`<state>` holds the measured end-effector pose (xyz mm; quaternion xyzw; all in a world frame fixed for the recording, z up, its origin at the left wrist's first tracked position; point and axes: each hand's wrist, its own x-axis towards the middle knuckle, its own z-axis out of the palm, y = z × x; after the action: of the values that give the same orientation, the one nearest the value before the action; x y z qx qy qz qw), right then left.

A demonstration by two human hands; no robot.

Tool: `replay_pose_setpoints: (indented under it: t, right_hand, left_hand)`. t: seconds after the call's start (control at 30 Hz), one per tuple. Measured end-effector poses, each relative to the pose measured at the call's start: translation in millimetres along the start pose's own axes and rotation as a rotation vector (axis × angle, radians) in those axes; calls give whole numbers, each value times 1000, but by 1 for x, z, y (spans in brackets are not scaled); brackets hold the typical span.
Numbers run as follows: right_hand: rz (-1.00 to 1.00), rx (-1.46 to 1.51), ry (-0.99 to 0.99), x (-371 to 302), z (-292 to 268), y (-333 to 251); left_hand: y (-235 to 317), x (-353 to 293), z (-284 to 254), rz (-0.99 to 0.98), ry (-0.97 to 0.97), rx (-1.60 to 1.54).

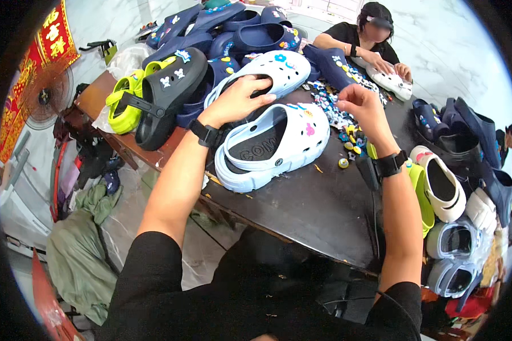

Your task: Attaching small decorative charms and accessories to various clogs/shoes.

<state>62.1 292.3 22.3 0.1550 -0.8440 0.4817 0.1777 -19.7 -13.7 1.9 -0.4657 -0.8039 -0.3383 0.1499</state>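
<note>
My left hand (240, 101) grips the farther pale blue clog (290, 63) by its opening, some fingers reaching inside. That clog carries a blue flower charm on its toe. Just nearer to me stands a second pale blue clog (267, 165), with a pink charm and other small charms on its upper. My right hand (363, 108) is raised over the right side of the table, fingers drawn together in a pinch; whatever they may hold is too small to make out. Below and beside it lies a heap of small colourful shoe charms (331, 108).
Navy clogs (261, 37), a black clog (173, 91) and lime green clogs (125, 102) crowd the table's (301, 210) left and back. More footwear, including a cream shoe (438, 182), lines the right. Across the table, a person (375, 34) handles a white clog (392, 82). A fan (44, 96) stands left.
</note>
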Motion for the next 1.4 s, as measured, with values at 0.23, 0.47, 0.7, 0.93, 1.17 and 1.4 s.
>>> replay_pose_setpoints:
  t: [0.23,0.47,0.7,0.93,1.17,1.4]
  right_hand:
    - [-155,-99,-120,46,41,-35]
    - [-190,-54,-173,75,60,-13]
    - [-118,95,-185,77,65,-10]
    - [-125,123,-178,77,64,-12]
    - [-201,-419,-27,77,63,-30]
    - [-334,-261,-145,82,61,-31]
  left_hand:
    - [-5,-3,-1,91,49,-70]
    - [-6,1,2,117,51,-92]
    - [-10,-1,1,137,48,-109]
    - [-13,-1,4,104,40,-96]
    - [-12,-2,5,150,53,-76]
    - [-10,-4,5,157,50,-123]
